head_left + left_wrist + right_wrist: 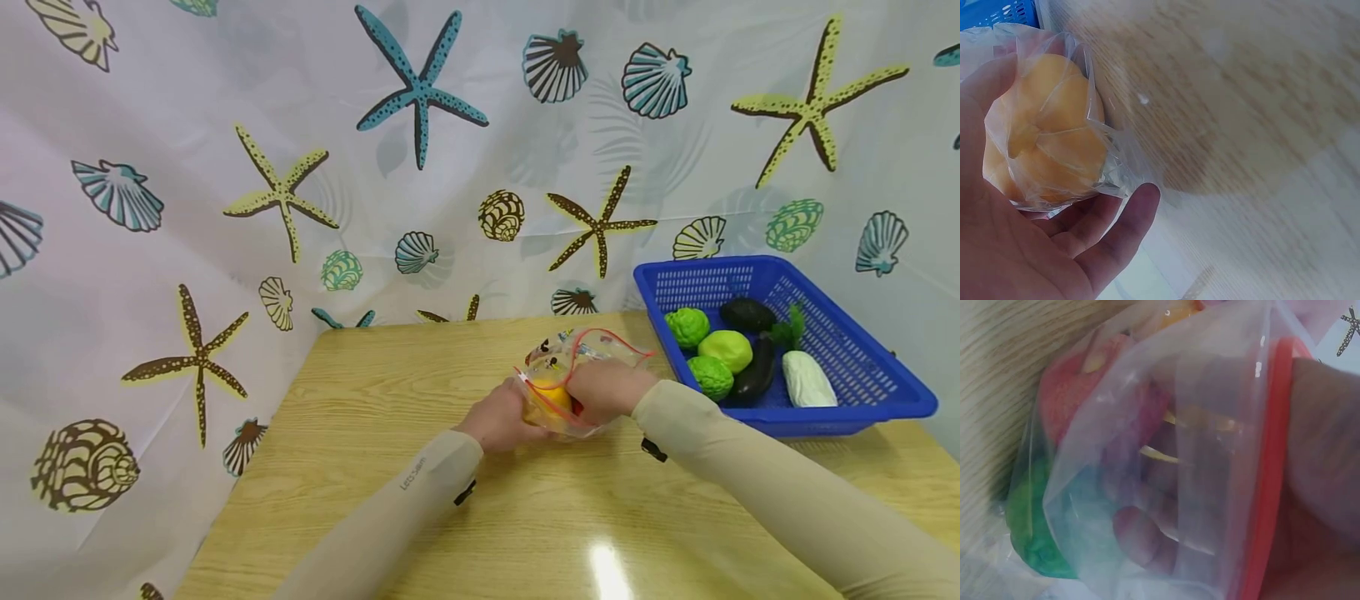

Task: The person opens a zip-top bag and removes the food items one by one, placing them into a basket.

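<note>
A clear zip bag (581,421) with a red closure stands on the table, its mouth spread. Inside is an orange toy pumpkin (1054,131), with a red fruit-like piece (1079,394) and a green rounded piece (1041,531). My left hand (501,419) grips the bag from outside, thumb on one side of the pumpkin and fingers curled beneath it. My right hand (609,390) reaches through the mouth into the bag. Its fingers (1138,534) show through the plastic, beside the red and green pieces; hazy plastic hides whether they hold either one.
A blue plastic basket (888,408) stands to the right of the bag. It holds green knobbly pieces (687,327), a yellow-green fruit (726,351), dark eggplants (753,371) and a whitish oblong vegetable (808,379). A patterned curtain (450,200) hangs behind the wooden table (390,383).
</note>
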{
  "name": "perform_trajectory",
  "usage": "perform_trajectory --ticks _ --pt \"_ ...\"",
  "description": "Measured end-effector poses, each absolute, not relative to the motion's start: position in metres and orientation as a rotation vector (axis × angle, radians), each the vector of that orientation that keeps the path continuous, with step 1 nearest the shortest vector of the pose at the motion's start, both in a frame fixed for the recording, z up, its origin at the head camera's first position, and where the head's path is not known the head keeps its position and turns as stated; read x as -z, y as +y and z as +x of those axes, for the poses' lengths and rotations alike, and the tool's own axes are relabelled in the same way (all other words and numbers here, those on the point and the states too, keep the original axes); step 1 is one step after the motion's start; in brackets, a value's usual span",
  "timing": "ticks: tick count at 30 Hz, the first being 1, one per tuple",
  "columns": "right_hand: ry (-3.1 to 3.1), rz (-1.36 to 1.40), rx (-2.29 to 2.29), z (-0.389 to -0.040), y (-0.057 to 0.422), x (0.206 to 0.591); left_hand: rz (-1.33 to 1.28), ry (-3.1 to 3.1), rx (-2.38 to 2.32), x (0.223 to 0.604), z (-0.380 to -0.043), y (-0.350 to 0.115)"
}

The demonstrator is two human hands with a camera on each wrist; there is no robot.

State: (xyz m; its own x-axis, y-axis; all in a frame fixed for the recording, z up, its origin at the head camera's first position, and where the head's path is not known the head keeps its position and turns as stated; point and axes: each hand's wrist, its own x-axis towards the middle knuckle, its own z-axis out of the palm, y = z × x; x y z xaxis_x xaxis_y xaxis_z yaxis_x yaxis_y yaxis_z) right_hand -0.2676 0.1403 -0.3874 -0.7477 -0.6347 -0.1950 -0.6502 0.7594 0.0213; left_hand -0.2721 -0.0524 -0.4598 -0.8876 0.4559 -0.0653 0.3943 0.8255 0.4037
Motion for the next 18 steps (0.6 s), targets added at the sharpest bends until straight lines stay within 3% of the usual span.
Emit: perform_trajectory --ticks 18 --pt "2.899 -1.066 0.023 -0.2733 0.1469 0.3925 0.658 2.829 -0.58 0.4585 -0.27 -0.0534"
